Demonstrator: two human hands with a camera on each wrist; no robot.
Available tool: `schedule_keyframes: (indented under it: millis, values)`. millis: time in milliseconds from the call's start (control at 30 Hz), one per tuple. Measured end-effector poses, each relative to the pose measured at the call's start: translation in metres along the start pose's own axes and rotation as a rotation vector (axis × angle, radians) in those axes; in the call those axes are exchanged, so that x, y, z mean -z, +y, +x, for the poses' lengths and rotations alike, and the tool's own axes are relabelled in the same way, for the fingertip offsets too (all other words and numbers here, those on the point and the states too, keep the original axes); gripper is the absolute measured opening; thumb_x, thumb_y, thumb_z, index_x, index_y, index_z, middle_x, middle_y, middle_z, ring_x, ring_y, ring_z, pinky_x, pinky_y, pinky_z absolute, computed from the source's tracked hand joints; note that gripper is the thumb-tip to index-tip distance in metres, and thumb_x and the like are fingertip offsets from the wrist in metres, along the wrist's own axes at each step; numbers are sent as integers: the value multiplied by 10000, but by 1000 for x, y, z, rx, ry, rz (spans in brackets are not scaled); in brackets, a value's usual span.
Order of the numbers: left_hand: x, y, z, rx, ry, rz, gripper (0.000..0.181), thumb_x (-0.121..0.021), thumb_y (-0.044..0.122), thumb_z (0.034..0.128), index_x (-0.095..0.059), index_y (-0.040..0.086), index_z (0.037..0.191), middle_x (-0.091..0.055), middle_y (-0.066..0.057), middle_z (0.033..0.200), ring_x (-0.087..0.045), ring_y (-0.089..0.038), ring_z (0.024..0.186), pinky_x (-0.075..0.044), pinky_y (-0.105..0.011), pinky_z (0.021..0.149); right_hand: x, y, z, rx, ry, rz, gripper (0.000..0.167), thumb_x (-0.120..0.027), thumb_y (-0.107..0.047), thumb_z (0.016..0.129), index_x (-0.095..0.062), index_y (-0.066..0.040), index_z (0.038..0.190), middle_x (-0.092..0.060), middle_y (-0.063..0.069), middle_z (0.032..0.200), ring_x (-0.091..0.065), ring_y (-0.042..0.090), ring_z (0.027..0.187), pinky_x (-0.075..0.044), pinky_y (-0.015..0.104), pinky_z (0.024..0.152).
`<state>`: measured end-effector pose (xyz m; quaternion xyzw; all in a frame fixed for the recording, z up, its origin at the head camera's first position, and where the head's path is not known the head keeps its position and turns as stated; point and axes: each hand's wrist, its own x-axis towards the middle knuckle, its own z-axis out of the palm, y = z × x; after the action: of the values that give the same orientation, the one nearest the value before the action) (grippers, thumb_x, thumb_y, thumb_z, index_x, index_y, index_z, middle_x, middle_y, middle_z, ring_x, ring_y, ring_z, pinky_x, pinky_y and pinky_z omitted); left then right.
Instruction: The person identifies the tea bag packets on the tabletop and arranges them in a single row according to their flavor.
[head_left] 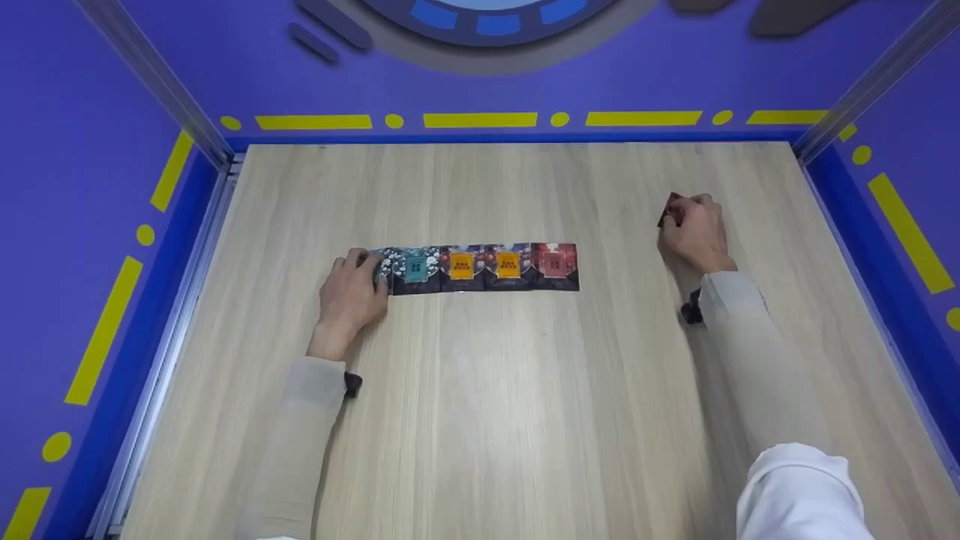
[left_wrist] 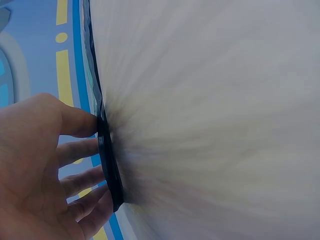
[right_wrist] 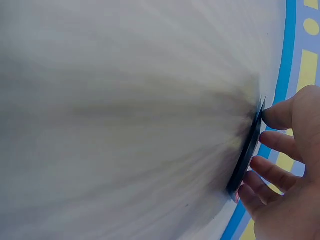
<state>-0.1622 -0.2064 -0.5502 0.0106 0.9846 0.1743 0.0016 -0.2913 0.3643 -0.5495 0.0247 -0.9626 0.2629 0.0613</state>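
Small flat printed packets lie side by side in a row on the table. The left hand (head_left: 351, 292) holds the leftmost packet (head_left: 386, 268), teal and black, and partly covers it. To its right come another teal packet (head_left: 417, 270), two with orange labels, an orange-labelled packet (head_left: 462, 268) first, and a red packet (head_left: 555, 266) at the end. Over at the right, away from the row, the right hand (head_left: 699, 231) pinches a dark red packet (head_left: 667, 208), tilted and partly hidden by the fingers. Both wrist views show a thumb and fingertips against a packet's dark edge (left_wrist: 111, 170).
The packets lie on a light wood-grain table (head_left: 480, 397). Purple-blue panels with yellow marks stand along its back and sides, including the back panel (head_left: 480, 97). A metal rail (head_left: 169, 352) runs by the left edge.
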Motion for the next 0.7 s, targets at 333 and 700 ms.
schedule_keyframes:
  millis: [333,700]
  values:
    - [0,0,0,12,-11,12,499,-577,248,1066,-569,51,1524,-489,-226,1567,-538,-425,1347,-511,-554,1088,-1,-2,-1,-29,-64,-52,425,-530,-139,1042,-629,131,1356,-464,391,1471,-430,580,1356,-387,696,1135]
    - [-1,0,1,20,-25,10,502,-555,253,1070,-560,55,1530,-483,-218,1563,-524,-425,1348,-507,-565,1083,-6,-9,-11,-15,-63,-101,428,-540,-149,1038,-635,104,1370,-489,367,1451,-476,558,1317,-421,683,1121]
